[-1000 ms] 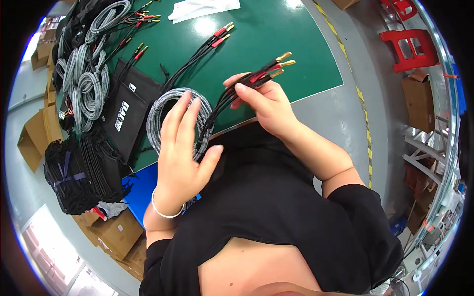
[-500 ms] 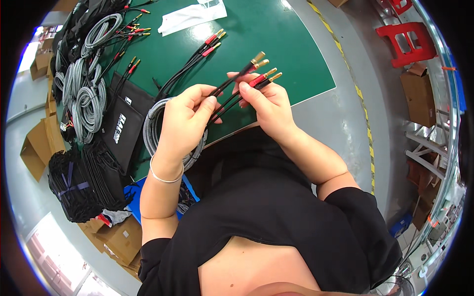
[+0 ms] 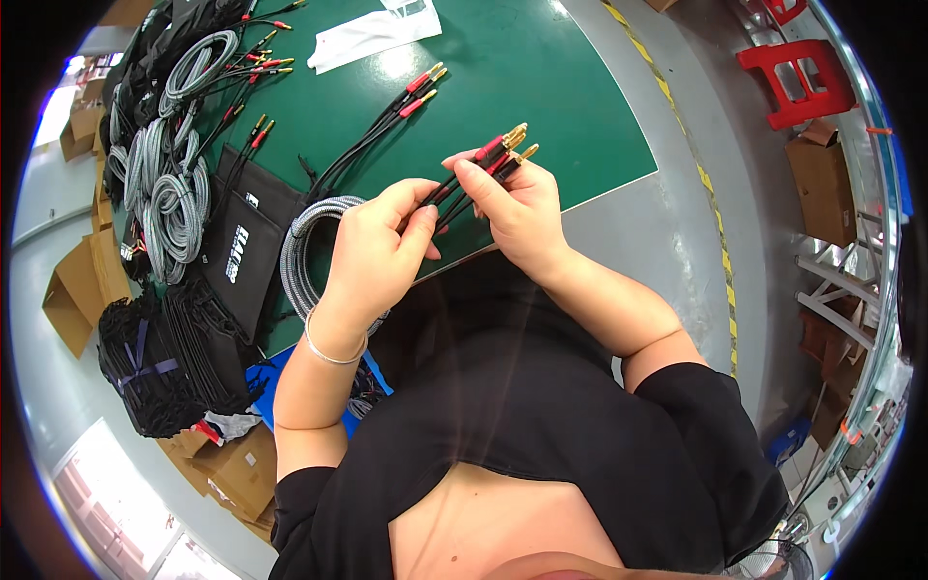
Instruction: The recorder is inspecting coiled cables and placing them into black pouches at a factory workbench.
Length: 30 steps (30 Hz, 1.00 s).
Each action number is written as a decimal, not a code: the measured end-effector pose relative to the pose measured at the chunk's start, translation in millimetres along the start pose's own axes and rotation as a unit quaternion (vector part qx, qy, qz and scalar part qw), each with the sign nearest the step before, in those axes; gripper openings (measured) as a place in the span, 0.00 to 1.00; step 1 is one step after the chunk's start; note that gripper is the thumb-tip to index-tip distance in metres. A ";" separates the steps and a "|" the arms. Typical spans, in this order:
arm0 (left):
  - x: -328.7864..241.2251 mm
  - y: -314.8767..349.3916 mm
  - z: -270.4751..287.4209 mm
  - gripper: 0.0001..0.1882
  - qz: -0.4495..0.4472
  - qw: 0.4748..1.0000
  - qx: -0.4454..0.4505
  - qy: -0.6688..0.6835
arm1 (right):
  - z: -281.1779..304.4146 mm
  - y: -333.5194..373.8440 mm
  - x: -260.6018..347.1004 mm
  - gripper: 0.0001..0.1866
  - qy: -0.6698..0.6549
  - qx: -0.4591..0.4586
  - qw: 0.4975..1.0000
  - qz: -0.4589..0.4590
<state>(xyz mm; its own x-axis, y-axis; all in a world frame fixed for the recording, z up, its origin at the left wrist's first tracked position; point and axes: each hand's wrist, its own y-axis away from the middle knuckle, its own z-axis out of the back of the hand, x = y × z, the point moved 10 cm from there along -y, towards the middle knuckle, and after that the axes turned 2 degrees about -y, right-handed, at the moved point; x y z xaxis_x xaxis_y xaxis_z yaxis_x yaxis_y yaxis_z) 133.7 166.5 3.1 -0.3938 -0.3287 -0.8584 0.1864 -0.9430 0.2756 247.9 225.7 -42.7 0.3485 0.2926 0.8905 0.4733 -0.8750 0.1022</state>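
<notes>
A coil of grey braided speaker cable (image 3: 302,253) rests at the near edge of the green table, partly behind my left wrist. Its thin black leads run up between my hands. My left hand (image 3: 382,237) is closed on the leads, thumb against fingers. Higher up, my right hand (image 3: 512,201) pinches the red and black plugs (image 3: 493,148) in a bunch, their gold tips pointing up and right. The cable's other plug ends (image 3: 418,92) lie fanned out on the table beyond my left hand.
Several coiled grey cables (image 3: 174,215) lie on the table's left, beside a flat black pouch (image 3: 246,232). Stacked black drawstring bags (image 3: 145,365) hang over the left edge. A white plastic sleeve (image 3: 372,41) lies at the far side. A red stool (image 3: 797,82) stands across the floor.
The plugs, spread apart before, are now drawn together in my right hand with tips nearly level. My left hand has shifted slightly right and down along the leads.
</notes>
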 end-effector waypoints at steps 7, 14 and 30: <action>1.5 1.8 -2.5 0.08 -0.002 0.999 0.028 0.029 | -3.4 2.9 -5.3 0.12 -0.067 0.029 0.997 -0.010; 1.5 4.7 -8.5 0.11 -0.010 0.991 0.101 0.082 | -10.0 4.5 2.1 0.10 -0.100 0.034 0.994 0.015; -13.7 8.4 6.5 0.05 -0.159 0.985 0.054 0.027 | -77.7 56.8 90.7 0.26 0.458 0.098 0.659 0.589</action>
<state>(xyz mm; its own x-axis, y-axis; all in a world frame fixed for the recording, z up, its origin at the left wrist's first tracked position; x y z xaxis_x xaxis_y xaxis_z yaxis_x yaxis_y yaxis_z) 134.8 162.8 20.0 -0.3673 -0.0162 -0.9300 -0.0368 -0.9988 0.0319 243.6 172.6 78.3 -0.0248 -0.9785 0.2047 0.4371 -0.1948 -0.8781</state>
